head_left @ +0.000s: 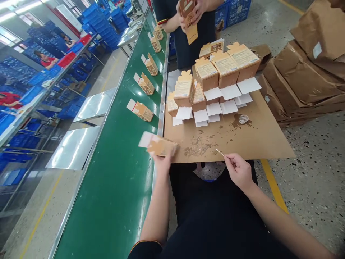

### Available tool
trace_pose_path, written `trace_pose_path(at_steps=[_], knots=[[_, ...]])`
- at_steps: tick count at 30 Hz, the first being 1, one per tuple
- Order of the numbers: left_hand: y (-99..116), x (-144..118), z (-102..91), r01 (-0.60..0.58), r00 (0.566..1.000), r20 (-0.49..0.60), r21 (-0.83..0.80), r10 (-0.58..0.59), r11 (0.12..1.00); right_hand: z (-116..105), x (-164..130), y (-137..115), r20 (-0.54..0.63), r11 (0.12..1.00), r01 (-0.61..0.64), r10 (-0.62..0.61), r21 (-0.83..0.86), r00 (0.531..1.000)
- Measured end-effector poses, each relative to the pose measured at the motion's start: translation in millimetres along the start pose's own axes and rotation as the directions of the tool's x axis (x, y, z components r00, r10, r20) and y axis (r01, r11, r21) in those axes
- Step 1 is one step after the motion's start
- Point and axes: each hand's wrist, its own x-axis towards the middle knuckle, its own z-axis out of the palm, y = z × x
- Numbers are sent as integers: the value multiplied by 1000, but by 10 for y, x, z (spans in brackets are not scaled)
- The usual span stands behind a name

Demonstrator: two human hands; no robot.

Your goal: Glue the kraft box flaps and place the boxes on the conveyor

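Observation:
My left hand grips a small brown carton with its white flap open, blurred, at the edge between the green conveyor belt and the cardboard work board. My right hand pinches a thin wooden stick over the board's near edge. Several more brown cartons with white flaps out stand stacked at the board's far end. A small glue cup sits in a stain on the board.
Several finished cartons lie spaced along the belt going away. A co-worker's hands hold a carton beyond the stack. Brown paper-wrapped bundles pile on the floor at right. Blue crates and metal trays line the left.

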Motion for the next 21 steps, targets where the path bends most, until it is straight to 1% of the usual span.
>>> trace_pose_path(at_steps=[1,2,3,4,5,6,8,10,11,12,13,14,15,16,17,18,19,20,21], knots=[[-17,154,-216,-5,997,-82,-1,5,1000,-22,-1,11,-16,1000,-9,9,8,1000],[-35,307,-424,-22,990,-136,3,22,1000,-41,1,22,-28,1000,-18,18,14,999],[-54,452,-610,-42,985,-166,10,43,999,-53,5,31,-37,1000,-25,26,17,999],[-73,583,-765,-55,983,-173,21,58,998,-57,13,37,-41,999,-30,30,16,999],[-94,696,-882,-57,985,-164,33,61,998,-54,25,41,-42,999,-31,32,13,999],[-115,790,-960,-45,987,-150,48,52,998,-45,40,42,-38,999,-31,31,8,999],[-159,921,-1020,7,994,-110,76,1,997,-19,77,39,-27,1000,-20,20,1,999],[-200,970,-1012,41,997,-65,108,-34,993,-11,113,39,-26,1000,1,-1,-5,1000],[-218,960,-1003,32,998,-52,130,-25,991,-22,127,43,-36,1000,11,-11,-9,999],[-232,924,-994,6,998,-64,160,4,987,-47,137,51,-55,1000,17,-18,-16,998],[-244,866,-985,-33,992,-112,198,56,980,-86,142,63,-79,999,19,-21,-26,997],[-252,788,-970,-80,972,-197,242,130,967,-135,140,77,-107,999,15,-19,-40,994],[-256,700,-943,-130,929,-299,288,218,949,-193,134,94,-137,999,8,-15,-54,990],[-254,612,-894,-181,868,-389,330,309,926,-253,125,111,-168,998,-1,-10,-65,986],[-243,534,-815,-240,809,-437,366,393,899,-311,114,125,-198,997,-12,-2,-73,980],[-221,478,-702,-309,779,-417,393,467,866,-363,107,136,-226,997,-22,4,-77,974],[-186,454,-552,-387,785,-323,409,528,826,-404,104,141,-251,997,-29,8,-77,968],[-141,466,-370,-466,807,-168,410,567,784,-431,108,139,-267,997,-31,10,-76,964],[-87,516,-164,-537,816,20,396,578,745,-446,120,131,-276,997,-29,8,-74,961]])
